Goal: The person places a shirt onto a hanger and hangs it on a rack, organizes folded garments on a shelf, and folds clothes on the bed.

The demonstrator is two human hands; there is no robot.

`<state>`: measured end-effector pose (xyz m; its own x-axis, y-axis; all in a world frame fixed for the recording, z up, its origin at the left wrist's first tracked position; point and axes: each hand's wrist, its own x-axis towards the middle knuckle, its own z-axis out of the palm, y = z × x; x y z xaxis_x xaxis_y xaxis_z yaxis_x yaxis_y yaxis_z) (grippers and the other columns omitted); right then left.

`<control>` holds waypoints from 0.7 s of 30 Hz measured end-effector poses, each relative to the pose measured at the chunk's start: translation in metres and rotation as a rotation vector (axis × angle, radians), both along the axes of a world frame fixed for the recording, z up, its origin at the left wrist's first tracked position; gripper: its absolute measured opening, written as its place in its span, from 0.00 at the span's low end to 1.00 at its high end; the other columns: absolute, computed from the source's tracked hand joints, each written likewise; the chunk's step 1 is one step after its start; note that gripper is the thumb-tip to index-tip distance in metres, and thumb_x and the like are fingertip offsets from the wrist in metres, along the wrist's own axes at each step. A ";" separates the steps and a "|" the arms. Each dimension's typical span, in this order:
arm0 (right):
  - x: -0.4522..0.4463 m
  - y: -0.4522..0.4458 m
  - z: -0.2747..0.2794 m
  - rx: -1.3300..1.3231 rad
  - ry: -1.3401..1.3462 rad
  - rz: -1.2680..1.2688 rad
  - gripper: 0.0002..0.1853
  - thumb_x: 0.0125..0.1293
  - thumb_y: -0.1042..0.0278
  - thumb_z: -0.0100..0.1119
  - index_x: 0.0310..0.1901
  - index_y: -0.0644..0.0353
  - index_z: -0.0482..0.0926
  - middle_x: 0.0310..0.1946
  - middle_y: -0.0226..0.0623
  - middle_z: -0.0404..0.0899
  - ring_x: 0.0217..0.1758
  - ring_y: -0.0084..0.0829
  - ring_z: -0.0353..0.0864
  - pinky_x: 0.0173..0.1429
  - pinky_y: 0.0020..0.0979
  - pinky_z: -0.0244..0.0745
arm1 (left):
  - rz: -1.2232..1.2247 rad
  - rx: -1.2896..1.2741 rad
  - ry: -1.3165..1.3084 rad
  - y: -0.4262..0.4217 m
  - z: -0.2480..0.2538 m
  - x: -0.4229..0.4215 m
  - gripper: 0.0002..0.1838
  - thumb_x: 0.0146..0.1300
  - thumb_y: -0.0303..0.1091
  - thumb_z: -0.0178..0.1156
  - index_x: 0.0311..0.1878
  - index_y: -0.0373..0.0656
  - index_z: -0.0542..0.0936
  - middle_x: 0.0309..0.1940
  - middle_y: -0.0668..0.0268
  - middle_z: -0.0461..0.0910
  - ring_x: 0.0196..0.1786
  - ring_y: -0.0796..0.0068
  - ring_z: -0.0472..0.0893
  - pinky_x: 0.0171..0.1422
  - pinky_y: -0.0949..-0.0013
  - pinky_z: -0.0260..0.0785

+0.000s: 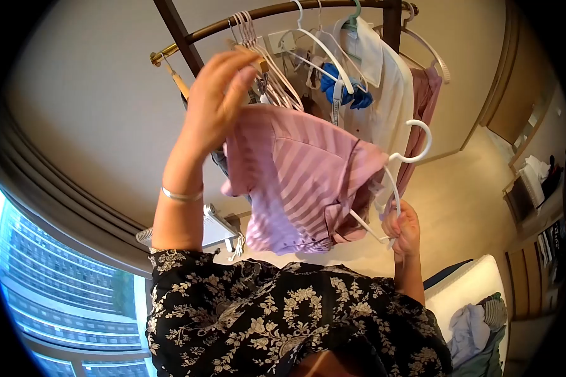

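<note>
My right hand (402, 227) is closed around one arm of a white hanger (429, 141), whose hook points up and to the right. A pink striped garment (302, 169) is partly on that hanger and hangs crumpled in front of the rack. My left hand (223, 94) is raised at the garment's upper left edge, fingers stretched toward a bunch of thin pinkish hangers (282, 88). Whether its palm touches the cloth is hidden.
A clothes rail (251, 24) carries a white shirt (393, 94), a blue bunched item (336, 85) and a white hanger. A window (69, 276) is at the lower left. Folded clothes (471, 330) lie on a pale surface at the lower right.
</note>
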<state>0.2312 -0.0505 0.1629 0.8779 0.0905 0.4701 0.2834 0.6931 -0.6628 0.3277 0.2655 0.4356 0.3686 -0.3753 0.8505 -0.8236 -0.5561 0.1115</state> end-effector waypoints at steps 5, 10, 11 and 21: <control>0.001 0.003 0.010 -0.078 0.016 0.007 0.19 0.70 0.57 0.48 0.54 0.63 0.70 0.14 0.21 0.57 0.13 0.13 0.51 0.18 0.18 0.46 | 0.114 0.413 -0.236 -0.030 -0.025 -0.032 0.17 0.55 0.36 0.61 0.47 0.40 0.78 0.39 0.58 0.77 0.46 0.58 0.76 0.49 0.61 0.68; 0.003 -0.004 0.025 -0.352 -0.008 0.027 0.21 0.69 0.58 0.49 0.54 0.67 0.70 0.14 0.22 0.59 0.14 0.14 0.52 0.20 0.18 0.48 | -0.095 0.509 -0.072 -0.038 -0.066 -0.009 0.15 0.49 0.31 0.63 0.42 0.40 0.76 0.29 0.62 0.74 0.32 0.61 0.74 0.36 0.62 0.67; 0.001 0.000 0.032 -0.407 0.032 0.024 0.22 0.68 0.58 0.50 0.53 0.70 0.70 0.15 0.24 0.62 0.15 0.15 0.55 0.21 0.19 0.51 | -0.146 0.545 -0.074 -0.042 -0.071 -0.010 0.14 0.46 0.30 0.62 0.38 0.41 0.76 0.26 0.64 0.72 0.28 0.62 0.74 0.32 0.63 0.66; 0.036 -0.008 0.005 -0.319 0.198 0.163 0.24 0.65 0.60 0.53 0.59 0.66 0.67 0.46 0.39 0.73 0.47 0.28 0.73 0.51 0.27 0.73 | -0.116 0.483 -0.088 -0.036 -0.065 -0.020 0.11 0.46 0.26 0.60 0.37 0.43 0.76 0.24 0.64 0.72 0.27 0.63 0.75 0.29 0.64 0.68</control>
<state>0.2667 -0.0584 0.1678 0.9109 0.3496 0.2190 0.0323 0.4689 -0.8827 0.3077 0.2296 0.3708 0.2363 -0.7678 0.5956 -0.8776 -0.4317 -0.2084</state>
